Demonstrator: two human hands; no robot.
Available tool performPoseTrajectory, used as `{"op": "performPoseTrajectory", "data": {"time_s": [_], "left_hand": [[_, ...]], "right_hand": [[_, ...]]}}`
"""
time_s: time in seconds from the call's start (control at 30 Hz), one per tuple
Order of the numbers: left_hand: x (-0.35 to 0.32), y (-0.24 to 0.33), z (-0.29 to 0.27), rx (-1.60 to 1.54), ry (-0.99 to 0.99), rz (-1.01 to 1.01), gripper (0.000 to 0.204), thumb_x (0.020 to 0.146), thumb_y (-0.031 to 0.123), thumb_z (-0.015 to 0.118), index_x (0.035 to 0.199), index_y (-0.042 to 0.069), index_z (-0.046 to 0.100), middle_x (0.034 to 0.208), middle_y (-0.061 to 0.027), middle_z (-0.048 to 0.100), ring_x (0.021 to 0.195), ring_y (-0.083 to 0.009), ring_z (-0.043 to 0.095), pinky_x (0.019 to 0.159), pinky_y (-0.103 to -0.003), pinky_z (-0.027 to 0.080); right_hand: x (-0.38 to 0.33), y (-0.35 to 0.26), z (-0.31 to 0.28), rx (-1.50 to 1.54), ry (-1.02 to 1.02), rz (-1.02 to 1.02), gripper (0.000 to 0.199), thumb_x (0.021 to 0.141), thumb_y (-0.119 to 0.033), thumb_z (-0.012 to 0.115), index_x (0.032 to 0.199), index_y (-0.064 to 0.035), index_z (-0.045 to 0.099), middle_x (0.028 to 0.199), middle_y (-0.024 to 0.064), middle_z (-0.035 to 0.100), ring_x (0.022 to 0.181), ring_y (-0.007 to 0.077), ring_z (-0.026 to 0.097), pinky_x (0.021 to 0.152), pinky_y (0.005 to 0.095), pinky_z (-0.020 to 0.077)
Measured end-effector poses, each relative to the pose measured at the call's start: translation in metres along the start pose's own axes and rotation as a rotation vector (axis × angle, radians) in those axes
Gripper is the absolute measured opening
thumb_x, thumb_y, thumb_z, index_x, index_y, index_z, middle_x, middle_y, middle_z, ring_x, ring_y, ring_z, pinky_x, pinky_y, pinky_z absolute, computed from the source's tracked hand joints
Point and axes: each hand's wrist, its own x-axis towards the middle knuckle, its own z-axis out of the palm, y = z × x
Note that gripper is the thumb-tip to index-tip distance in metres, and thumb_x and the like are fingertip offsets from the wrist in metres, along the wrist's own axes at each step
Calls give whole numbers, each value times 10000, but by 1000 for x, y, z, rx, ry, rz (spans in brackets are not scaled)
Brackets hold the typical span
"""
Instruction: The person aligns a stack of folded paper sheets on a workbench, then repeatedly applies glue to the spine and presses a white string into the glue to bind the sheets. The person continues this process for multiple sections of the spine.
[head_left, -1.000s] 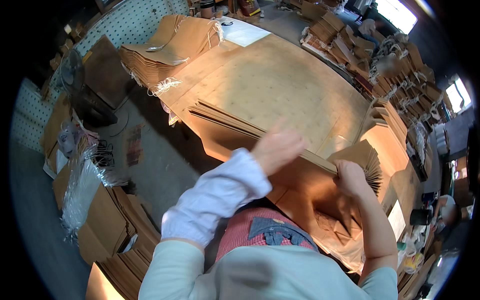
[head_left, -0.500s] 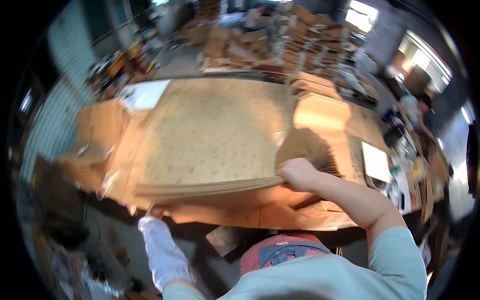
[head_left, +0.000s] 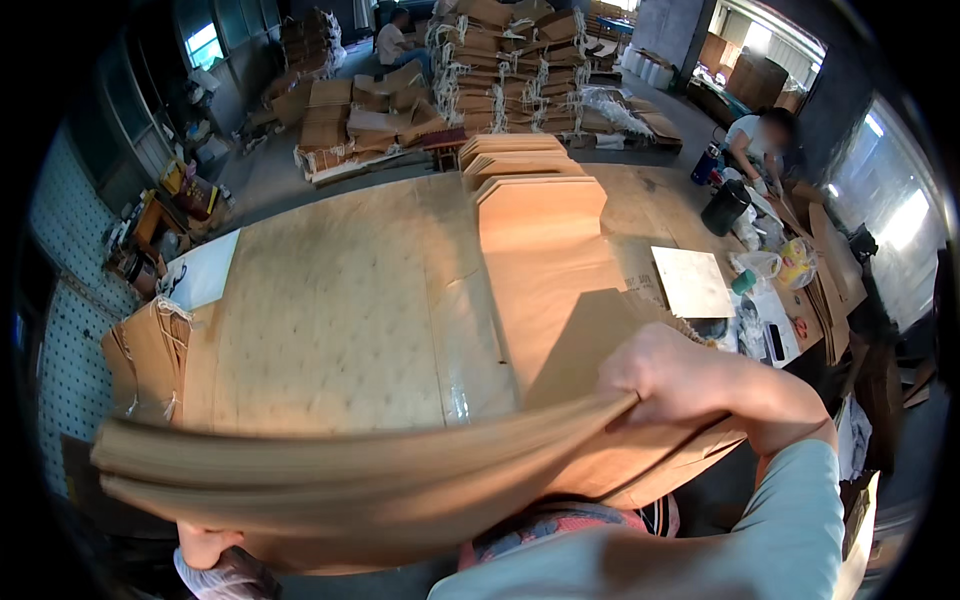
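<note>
A thick stack of large brown kraft paper sheets [head_left: 370, 470] bows across the near side of the table, close to my body. My right hand [head_left: 660, 380] is closed on its upper right corner, with the knuckles up. At the lower left edge, my left hand [head_left: 205, 542] grips the same stack from below; the paper hides some of its fingers. Beyond my right hand lies a pile of similar brown paper [head_left: 545, 240], with cut-off corners at its far end.
The wooden table [head_left: 330, 300] carries a white sheet [head_left: 203, 270] and tied brown bundles [head_left: 150, 360] at left. A pale square board [head_left: 692, 282], a black container [head_left: 726, 207] and a phone [head_left: 775, 342] lie at right. A person [head_left: 755, 140] works beyond; tied stacks [head_left: 510, 75] stand behind.
The stack has come up and nearer to my body, and its left end has swung further left. Both hands moved with it, holding on. My view has turned right.
</note>
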Motion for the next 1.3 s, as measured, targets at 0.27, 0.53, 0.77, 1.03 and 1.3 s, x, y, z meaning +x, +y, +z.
{"op": "performPoseTrajectory", "data": {"time_s": [0.27,0.53,0.77,1.03,1.3], "left_hand": [[141,236,135,117,0,347,336,709,118,789,980,0,628,823,-40,638,749,-155,601,697,-282,486],[58,269,288,725,-13,535,361,825,194,550,1122,-7,591,1096,-145,615,982,-283,588,816,-406,460],[24,83,497,952,-406,771,383,651,168,627,1006,31,599,954,-135,646,735,-268,644,545,-361,515],[-2,-71,705,858,-1085,487,155,781,186,543,733,79,644,724,-138,617,651,-287,631,500,-404,480],[120,-6,636,291,-1083,250,369,793,314,651,1026,44,555,974,-181,566,931,-361,562,809,-483,451]], "right_hand": [[-4,253,-56,-288,336,304,328,618,-159,824,880,-24,678,861,168,672,788,277,650,694,350,501],[-6,392,-65,-287,746,47,304,666,-15,685,917,-183,720,964,106,679,903,321,636,757,397,519],[-62,485,177,-377,281,-173,232,793,-122,570,1016,-74,609,1062,114,607,945,326,596,778,373,516],[-101,490,281,791,324,299,301,911,-207,518,1164,-45,539,1117,72,609,1020,227,594,908,343,489],[-87,431,287,-151,719,371,309,736,-293,691,959,-79,679,978,123,629,947,273,579,930,440,362]]}}
